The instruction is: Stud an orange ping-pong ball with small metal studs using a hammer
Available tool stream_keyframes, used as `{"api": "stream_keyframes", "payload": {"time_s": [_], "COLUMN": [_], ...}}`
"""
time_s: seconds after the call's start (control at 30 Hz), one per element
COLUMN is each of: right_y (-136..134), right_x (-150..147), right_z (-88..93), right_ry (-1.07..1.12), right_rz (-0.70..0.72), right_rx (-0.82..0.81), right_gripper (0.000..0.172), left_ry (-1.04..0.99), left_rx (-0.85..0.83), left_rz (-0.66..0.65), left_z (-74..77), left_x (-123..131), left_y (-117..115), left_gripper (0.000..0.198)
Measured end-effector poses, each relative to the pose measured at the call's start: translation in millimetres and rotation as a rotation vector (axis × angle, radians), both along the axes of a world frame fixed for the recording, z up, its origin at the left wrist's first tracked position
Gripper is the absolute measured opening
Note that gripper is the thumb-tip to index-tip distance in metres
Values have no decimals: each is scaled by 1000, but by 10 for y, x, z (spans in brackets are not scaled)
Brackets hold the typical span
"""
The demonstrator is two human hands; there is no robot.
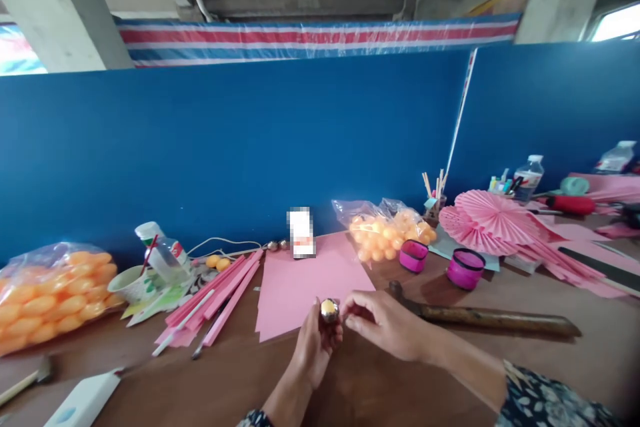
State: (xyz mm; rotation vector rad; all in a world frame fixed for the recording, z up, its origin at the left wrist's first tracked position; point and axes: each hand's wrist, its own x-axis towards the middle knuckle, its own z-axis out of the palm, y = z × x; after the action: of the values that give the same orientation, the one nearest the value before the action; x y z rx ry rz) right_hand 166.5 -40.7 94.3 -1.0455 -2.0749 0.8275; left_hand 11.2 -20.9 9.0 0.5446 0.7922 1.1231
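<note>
Far left of the worktop: a clear bag of orange balls lies against the blue partition. A white box sits at the near edge below it.

Right of the bag stands a paper cup, with a tilted plastic bottle just beside it. A bundle of pink strips lies slantwise next to these, near a flat pink sheet.

Centre: the left hand is raised over the near edge of the pink sheet. Its fingers are closed around a small yellow ball, which shows at the top of the grip. The right hand is just beside the ball on its right side. Its fingers are curled in, with thumb and forefinger pinched together at the ball's edge. Whether they hold anything cannot be told.

Right of the hands, a hammer with a wooden handle lies flat on the worktop. Behind it are a second bag of balls and two magenta rings. Further right lie folded pink paper fans, with a water bottle standing behind them.
</note>
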Motion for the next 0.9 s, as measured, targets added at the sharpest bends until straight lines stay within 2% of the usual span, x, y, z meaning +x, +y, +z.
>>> {"api": "stream_keyframes", "payload": {"time_s": [0.17,0.3,0.43,0.57,0.73,0.9], "right_y": [-77,-71,23,181,453,772], "right_x": [670,1284,1713,1812,1713,1686], "right_z": [-24,-72,-187,-427,-752,-990], "right_ry": [-95,-113,-87,19,30,25], "right_rz": [-248,-477,-607,-655,-769,-942], "right_rx": [12,9,-31,-118,-19,8], "right_gripper": [13,15,21,32,51,72], "left_ry": [93,110,122,103,78,61], "left_rx": [27,-65,-41,14,54,77], "left_rz": [-88,-111,-97,-66,-52,-62], "left_z": [-117,-196,-186,-101,-46,-101], "left_x": [22,8,14,38,54,47], "left_y": [21,102,86,-2,-46,-29], "left_gripper": [41,41,39,36,37,44]}}
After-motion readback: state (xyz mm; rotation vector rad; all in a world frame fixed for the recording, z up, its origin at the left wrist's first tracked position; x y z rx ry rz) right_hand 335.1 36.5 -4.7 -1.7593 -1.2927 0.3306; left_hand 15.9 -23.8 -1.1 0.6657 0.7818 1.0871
